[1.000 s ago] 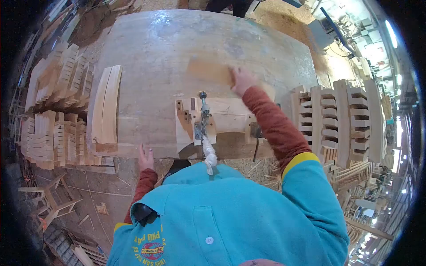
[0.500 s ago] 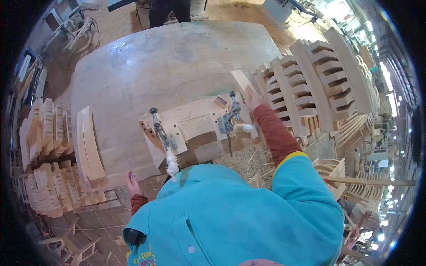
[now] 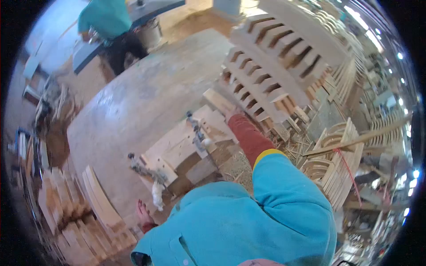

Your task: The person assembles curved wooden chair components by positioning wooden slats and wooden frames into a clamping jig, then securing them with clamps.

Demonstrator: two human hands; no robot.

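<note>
At the right side of the table, my right hand [image 3: 230,111] is closed around the near end of a short pale wooden slat [image 3: 215,99]. Close to the table's near left edge is my left hand [image 3: 144,213], fingers stretched out and nothing in them. Between the hands lies a wooden jig board [image 3: 179,148]. A metal toggle clamp [image 3: 141,167] with a white-wrapped handle is mounted at its left. Another toggle clamp [image 3: 195,128], also white-wrapped, stands at its right.
Stacked notched wooden parts [image 3: 262,75] rise beside my right hand. Curved wooden strips [image 3: 101,197] lie on the table [image 3: 146,97] at left, near more stacked wooden pieces [image 3: 62,195]. A person [image 3: 106,22] stands beyond the table. Curved wooden frames [image 3: 339,155] stand at right.
The view has turned right, so the table and jig appear tilted and a person now shows at upper left. My right hand remains on the slat; my left hand stays near the table edge.
</note>
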